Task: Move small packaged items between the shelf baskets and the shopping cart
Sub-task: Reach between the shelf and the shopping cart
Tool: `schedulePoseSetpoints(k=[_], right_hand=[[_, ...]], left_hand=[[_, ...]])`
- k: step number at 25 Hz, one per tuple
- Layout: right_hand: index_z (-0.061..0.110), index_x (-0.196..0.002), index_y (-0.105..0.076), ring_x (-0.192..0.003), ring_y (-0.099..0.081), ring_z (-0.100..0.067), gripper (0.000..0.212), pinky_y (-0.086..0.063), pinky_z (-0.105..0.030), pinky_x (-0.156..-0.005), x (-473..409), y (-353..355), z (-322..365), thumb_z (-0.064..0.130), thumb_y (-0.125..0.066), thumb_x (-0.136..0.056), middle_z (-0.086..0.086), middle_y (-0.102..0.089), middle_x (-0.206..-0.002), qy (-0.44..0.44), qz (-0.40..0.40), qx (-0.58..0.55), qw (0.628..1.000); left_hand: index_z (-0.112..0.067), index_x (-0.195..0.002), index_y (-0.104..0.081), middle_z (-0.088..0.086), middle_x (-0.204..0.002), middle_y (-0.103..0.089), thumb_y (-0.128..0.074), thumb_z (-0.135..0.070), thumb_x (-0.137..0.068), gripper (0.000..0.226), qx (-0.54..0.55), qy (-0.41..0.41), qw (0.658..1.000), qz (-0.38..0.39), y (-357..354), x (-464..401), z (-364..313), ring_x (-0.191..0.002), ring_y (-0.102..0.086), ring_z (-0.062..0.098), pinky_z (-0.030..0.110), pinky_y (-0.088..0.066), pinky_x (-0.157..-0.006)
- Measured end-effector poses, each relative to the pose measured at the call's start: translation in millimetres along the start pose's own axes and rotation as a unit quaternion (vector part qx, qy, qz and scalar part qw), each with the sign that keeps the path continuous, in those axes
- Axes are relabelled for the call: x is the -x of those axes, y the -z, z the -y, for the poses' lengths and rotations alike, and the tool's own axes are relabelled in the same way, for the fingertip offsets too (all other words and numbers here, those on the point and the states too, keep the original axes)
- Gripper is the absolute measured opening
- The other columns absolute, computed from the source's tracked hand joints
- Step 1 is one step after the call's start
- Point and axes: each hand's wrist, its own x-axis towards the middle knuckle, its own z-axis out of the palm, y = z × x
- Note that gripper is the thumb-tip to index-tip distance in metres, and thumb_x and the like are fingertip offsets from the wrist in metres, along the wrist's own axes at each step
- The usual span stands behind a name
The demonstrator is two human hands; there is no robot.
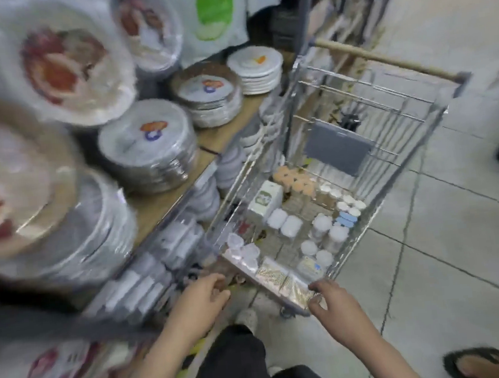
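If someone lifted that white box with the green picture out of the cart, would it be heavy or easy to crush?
The white box looks like thin printed card, so probably light for its size and apt to dent under a hard squeeze. Its flat sides suggest it would slide, not roll, on the shopping cart floor. It stands upright among small tubs, so a push may well tip it.
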Motion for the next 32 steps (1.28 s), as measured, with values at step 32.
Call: schedulePoseSetpoints(k=[32], right_hand=[[0.028, -0.112, -0.058, -0.104, -0.055, -0.003, 0.019, -0.044, -0.018, -0.088, 422, -373, 448, 0.024, -0.056, -0.094, 0.014, -0.059, -0.109, 0.522, 0.416, 0.187, 0.721]], left_hand=[[-0.021, -0.124, -0.056, -0.012, -0.104, -0.059, -0.054, -0.027, -0.095, 0.030, 0.331, 0.451, 0.649, -0.516, 24, 723, 290, -0.094, -0.055, 0.001, 0.012, -0.041, -0.077]])
